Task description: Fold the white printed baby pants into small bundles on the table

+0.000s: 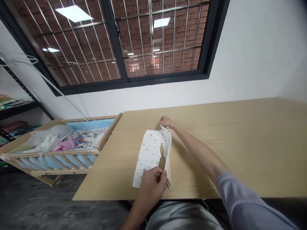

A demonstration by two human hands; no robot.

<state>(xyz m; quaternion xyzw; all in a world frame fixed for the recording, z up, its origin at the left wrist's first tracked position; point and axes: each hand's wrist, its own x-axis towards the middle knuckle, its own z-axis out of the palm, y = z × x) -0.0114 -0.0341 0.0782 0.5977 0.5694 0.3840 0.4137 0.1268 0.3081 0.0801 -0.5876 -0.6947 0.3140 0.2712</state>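
Left hand point(151, 189): pinching a soft white cloth with small green prints point(150, 153) - at its 5 o'clock edge.
Right hand point(165, 121): holding the cloth's 1 o'clock corner.
Under it: pale wooden worktop point(251, 134) - wooden baby cot point(57, 168) at 9 o'clock.

White printed cotton cloth point(150, 156), soft and matt, on a smooth, matt, pale wood-grain tabletop point(216, 127); at left, a satin light-wood crib rail point(110, 131).

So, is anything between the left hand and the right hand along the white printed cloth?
Nothing visible. The left hand and right hand hold opposite ends of the white printed cloth, lying on the wooden table; only its own raised edge runs between them.
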